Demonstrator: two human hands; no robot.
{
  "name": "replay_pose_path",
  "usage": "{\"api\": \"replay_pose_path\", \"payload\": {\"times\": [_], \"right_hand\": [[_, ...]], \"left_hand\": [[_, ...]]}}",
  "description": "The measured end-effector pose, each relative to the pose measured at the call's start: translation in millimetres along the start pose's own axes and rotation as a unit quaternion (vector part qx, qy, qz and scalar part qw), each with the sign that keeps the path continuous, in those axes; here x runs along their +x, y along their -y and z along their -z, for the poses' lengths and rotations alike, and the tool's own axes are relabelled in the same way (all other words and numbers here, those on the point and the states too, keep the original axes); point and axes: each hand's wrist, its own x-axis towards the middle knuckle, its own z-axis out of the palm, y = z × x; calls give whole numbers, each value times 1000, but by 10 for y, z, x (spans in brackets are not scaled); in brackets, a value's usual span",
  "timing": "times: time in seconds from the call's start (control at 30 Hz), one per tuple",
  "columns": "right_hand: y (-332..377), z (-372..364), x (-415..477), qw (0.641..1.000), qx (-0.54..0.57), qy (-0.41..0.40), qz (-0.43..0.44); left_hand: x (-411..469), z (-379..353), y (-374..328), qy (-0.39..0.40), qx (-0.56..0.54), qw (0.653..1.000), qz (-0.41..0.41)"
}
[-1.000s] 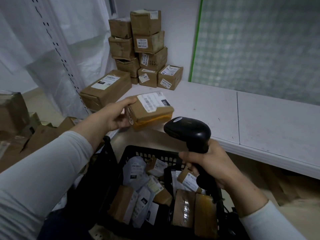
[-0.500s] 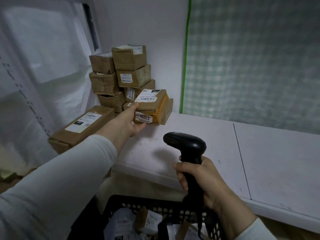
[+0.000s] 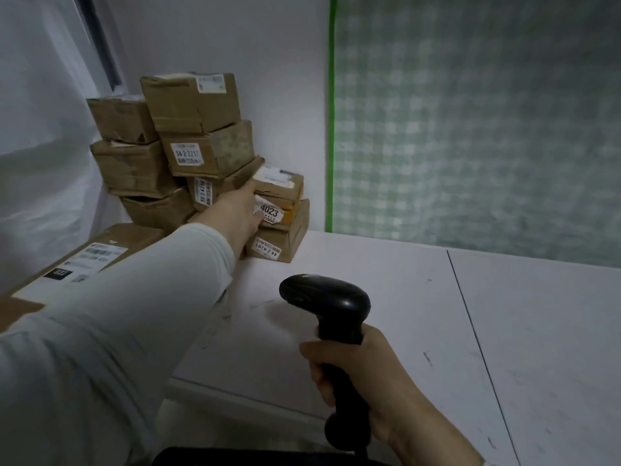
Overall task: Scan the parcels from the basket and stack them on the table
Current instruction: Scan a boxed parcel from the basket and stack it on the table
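At the lower left of the frame a long flat box (image 3: 84,260) with a white label lies on the table edge, and my left sleeve (image 3: 127,314) crosses in front of it, reaching up toward the middle. Above it, in the upper left, the stack of parcels (image 3: 188,139) stands in the corner against the wall, brown cartons piled several high in two uneven columns. Just right of the stack my left hand (image 3: 240,210) holds the parcel marked 4023 (image 3: 279,196) by its near left end, thumb side up; most of my fingers are hidden behind the hand. That parcel sits on top of the box labelled 44-2-4201 (image 3: 282,240), which rests on the white table (image 3: 420,297) beside the foot of the stack. Below centre, the dark rim of the basket (image 3: 235,457) shows at the bottom edge. To the right of it my right hand (image 3: 363,375) is wrapped round the handle of the black scanner (image 3: 326,297), whose head points left, above the table and well apart from the parcels. Behind, a green strip (image 3: 332,112) runs down the wall, and a checked sheet (image 3: 470,129) fills the upper right.
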Motion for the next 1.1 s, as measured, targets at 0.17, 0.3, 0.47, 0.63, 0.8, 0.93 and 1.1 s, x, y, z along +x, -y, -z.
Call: {"api": "replay_pose_path", "payload": {"times": [0.17, 0.3, 0.47, 0.63, 0.8, 0.93, 1.1], "right_hand": [[-46, 13, 50, 1000, 6, 12, -18], [-97, 27, 65, 1000, 7, 9, -20], [-132, 44, 38, 1000, 7, 3, -26], [-175, 20, -125, 1000, 11, 8, -18], [-449, -57, -478, 999, -22, 1, -41], [-744, -91, -828, 992, -97, 24, -83], [-1106, -152, -1145, 969, -189, 44, -152]], "left_hand": [[41, 32, 427, -102, 358, 893, -252], [10, 28, 517, -13, 572, 721, -391], [173, -62, 500, 22, 585, 722, -368], [-116, 156, 550, 47, 533, 766, -358], [-856, 792, 994, 11, 458, 820, -344], [-1516, 1420, 1529, -1, 393, 865, -311], [-1976, 2272, 2312, -13, 437, 883, -174]]}}
